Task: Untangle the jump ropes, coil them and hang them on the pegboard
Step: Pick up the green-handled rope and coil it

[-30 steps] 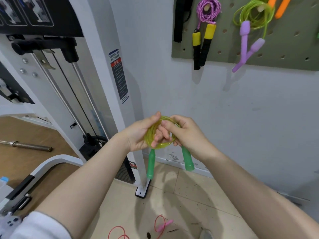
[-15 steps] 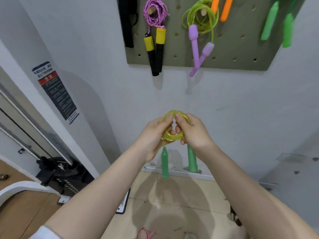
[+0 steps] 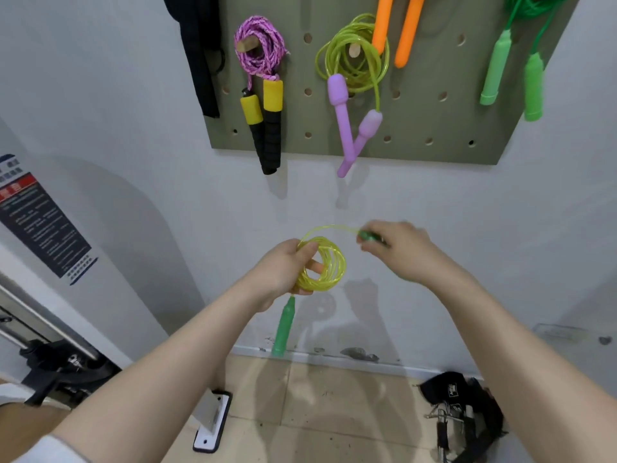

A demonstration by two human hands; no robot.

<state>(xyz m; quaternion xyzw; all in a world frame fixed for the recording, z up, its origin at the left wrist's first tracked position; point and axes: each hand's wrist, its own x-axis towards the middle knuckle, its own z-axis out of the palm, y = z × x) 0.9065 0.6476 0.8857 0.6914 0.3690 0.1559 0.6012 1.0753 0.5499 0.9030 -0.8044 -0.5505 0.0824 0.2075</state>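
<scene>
My left hand (image 3: 283, 272) grips a small coil of yellow-green jump rope (image 3: 325, 269) in front of the wall. One green handle (image 3: 283, 324) hangs straight down from the coil. My right hand (image 3: 399, 252), blurred, holds the other green handle (image 3: 367, 236) out to the right, and a single strand arcs from it back to the coil. Above hangs the olive pegboard (image 3: 300, 135). On its pegs are a pink rope with yellow-black handles (image 3: 260, 58), a yellow-green rope with purple handles (image 3: 354, 58), orange handles (image 3: 395, 31) and a green rope with green handles (image 3: 514, 65).
A black strap (image 3: 200, 51) hangs at the pegboard's left edge. A gym machine frame with a warning label (image 3: 40, 225) stands at the left, its foot plate (image 3: 212, 421) on the tiled floor. Black straps with metal clips (image 3: 460, 412) lie on the floor at the right.
My right hand has pulled away from the coil to the right, taking one green handle up and out. The view has swung further toward the pegboard.
</scene>
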